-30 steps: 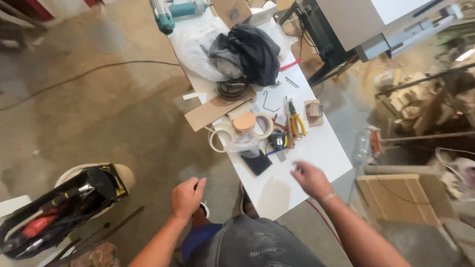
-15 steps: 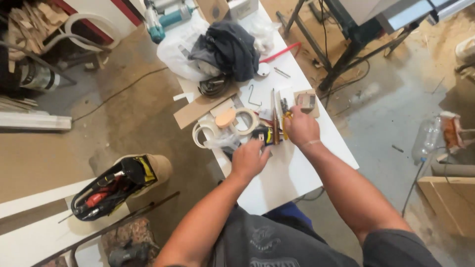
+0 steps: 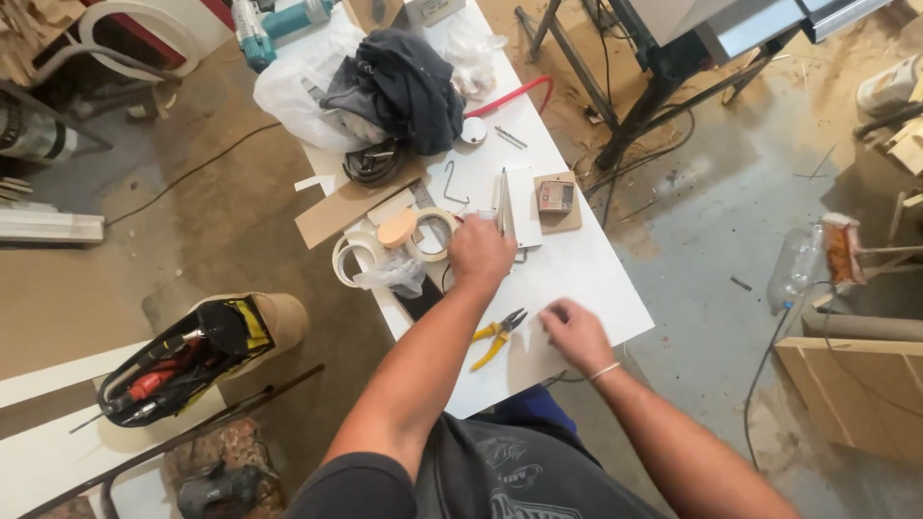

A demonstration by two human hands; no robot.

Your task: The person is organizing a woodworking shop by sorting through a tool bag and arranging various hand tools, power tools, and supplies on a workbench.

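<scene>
I stand at a white table (image 3: pixel 577 279) strewn with tools. My left hand (image 3: pixel 481 252) reaches forward, knuckles up, and rests on the heap of small tools beside a roll of masking tape (image 3: pixel 437 231) and a round wooden disc (image 3: pixel 396 229). What lies under its fingers is hidden. My right hand (image 3: pixel 572 332) hovers low over the table's near end, fingers loose and holding nothing. Yellow-handled pliers (image 3: pixel 495 338) lie on the table just to its left, jaws slightly apart.
A second tape roll (image 3: pixel 358 258), a black phone (image 3: pixel 423 300), a cardboard strip (image 3: pixel 351 207), a wire hook (image 3: pixel 452 183) and a small wooden block (image 3: pixel 556 199) lie mid-table. A dark cloth (image 3: pixel 404 82) and teal drill (image 3: pixel 279 21) sit farther back. A tool bag (image 3: pixel 178 360) stands left.
My right hand drew back from the tool heap to the near end of the table, and the yellow pliers now lie there free. My left hand moved forward onto the heap.
</scene>
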